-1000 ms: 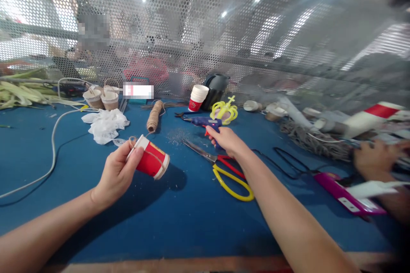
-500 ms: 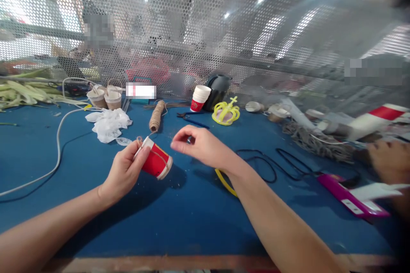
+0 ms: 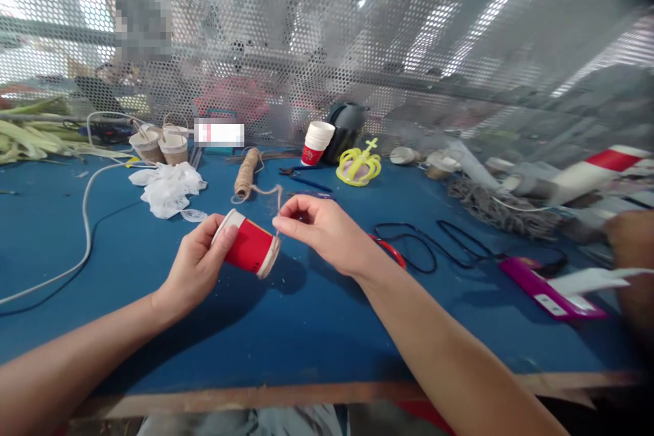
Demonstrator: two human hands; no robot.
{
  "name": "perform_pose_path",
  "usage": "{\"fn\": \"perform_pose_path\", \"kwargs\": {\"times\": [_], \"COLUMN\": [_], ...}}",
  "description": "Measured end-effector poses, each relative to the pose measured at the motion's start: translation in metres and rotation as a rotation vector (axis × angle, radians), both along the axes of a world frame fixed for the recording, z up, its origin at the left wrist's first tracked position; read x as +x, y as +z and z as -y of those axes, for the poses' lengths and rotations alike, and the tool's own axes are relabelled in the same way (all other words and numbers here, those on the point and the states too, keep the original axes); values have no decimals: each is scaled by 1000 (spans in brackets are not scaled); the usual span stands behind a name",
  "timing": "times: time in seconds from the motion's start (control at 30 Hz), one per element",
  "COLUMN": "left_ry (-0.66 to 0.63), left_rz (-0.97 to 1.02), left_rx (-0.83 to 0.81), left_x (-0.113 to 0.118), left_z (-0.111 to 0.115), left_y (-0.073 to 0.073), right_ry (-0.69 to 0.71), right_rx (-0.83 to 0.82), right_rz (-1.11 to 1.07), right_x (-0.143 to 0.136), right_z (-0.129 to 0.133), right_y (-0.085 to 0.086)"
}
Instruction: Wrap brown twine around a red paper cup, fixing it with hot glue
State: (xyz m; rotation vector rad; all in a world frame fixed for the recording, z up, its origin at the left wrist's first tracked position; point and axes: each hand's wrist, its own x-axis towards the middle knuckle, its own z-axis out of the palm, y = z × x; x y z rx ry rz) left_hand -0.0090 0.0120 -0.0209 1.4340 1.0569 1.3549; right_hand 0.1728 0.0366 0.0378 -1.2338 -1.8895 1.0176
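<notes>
My left hand (image 3: 197, 262) is wrapped round a red and white paper cup (image 3: 250, 245), which lies tilted on its side in the air with its base toward the right. Twine goes round the base end of the cup. Close to that base, my right hand (image 3: 311, 225) pinches a strand of twine (image 3: 279, 199) between thumb and fingertips. The strand runs back to a spool of brown twine (image 3: 247, 174) lying on the blue table (image 3: 286, 354).
Stacked cups (image 3: 317, 139), pliers (image 3: 306, 180), a yellow crown (image 3: 358, 167) and a dark kettle (image 3: 347, 129) stand behind. White lace (image 3: 171, 184) and twine-wrapped cups (image 3: 174, 146) are left; a purple power strip (image 3: 549, 289), grey cord (image 3: 501, 211) and a person's blurred arm (image 3: 631, 252) right.
The cup has turned in my left hand, and a strand of twine now shows raised between spool and right fingers. The view has shifted slightly. The person's hand at right has moved mostly out of sight.
</notes>
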Motion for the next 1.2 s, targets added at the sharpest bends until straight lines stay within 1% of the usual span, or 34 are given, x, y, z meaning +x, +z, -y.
{"fn": "perform_pose_path", "kwargs": {"times": [0.2, 0.5, 0.7, 0.93, 1.07, 1.2], "left_ry": [-12, -18, -13, 3, 6, 2], "left_rz": [64, 72, 72, 42, 49, 69], "left_rx": [29, 45, 86, 111, 110, 92], "left_x": [1, 0, -2, -1, -2, -3], "left_z": [6, 12, 12, 12, 11, 12], "left_y": [-4, -4, -7, -4, -6, -6], "right_ry": [-50, -62, -70, -85, -97, -96], "right_rx": [-45, -138, -124, -77, -36, -55], "right_rz": [-140, -190, -205, -193, -186, -153], "right_x": [5, 5, 6, 7, 7, 6], "right_z": [3, 6, 7, 8, 9, 9], "right_y": [-10, -14, -16, -14, -13, -15]}}
